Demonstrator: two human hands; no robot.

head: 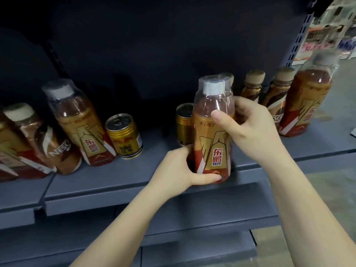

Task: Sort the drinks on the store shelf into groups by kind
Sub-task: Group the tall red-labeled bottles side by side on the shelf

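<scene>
Left hand (184,166) gripping base, right hand (248,124) gripping shoulder of upright amber plastic energy-drink bottle with orange-gold label (212,139), at front edge of grey metal shelf (115,182).

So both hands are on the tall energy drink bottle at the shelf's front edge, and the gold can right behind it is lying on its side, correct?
Not quite. The gold can behind the tall energy drink bottle stands upright, as the head view shows. The rest holds: the left hand grips the bottle's base and the right hand its upper part, at the shelf front edge.
</scene>
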